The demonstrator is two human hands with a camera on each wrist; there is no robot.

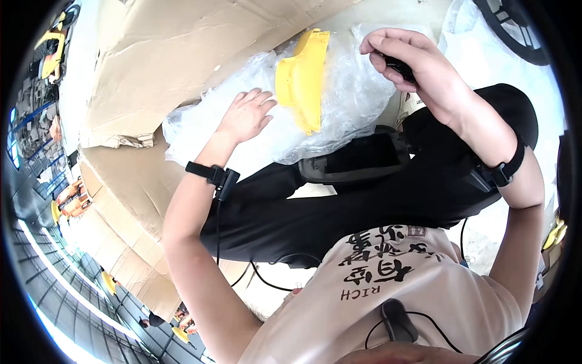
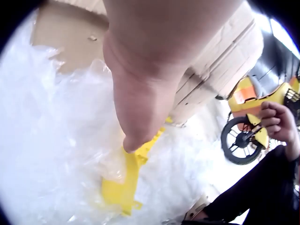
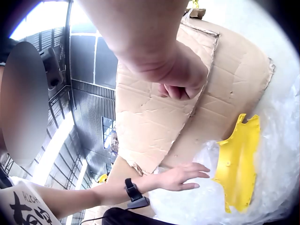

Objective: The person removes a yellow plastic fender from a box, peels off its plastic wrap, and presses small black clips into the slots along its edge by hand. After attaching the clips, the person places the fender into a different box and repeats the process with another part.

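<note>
A curved yellow plastic panel [image 1: 306, 82] lies on clear plastic wrapping [image 1: 254, 145] in front of the person. My left hand [image 1: 245, 115] is spread low over the wrapping, fingers relaxed, fingertips close to the panel's left edge. In the right wrist view the same left hand [image 3: 180, 177] points at the yellow panel [image 3: 238, 164]. Raised to the right of the panel, my right hand [image 1: 418, 57] has its fingers curled round a small black object [image 1: 400, 69], mostly hidden in the palm. The left wrist view shows that right hand [image 2: 279, 123] with bent fingers.
Large cardboard sheets [image 1: 182, 54] stand behind and to the left. A black spoked wheel [image 1: 512, 27] is at the upper right. By the person's legs lies a black tray-like part [image 1: 357, 159]. A yellow-and-orange vehicle [image 2: 255, 105] stands farther off.
</note>
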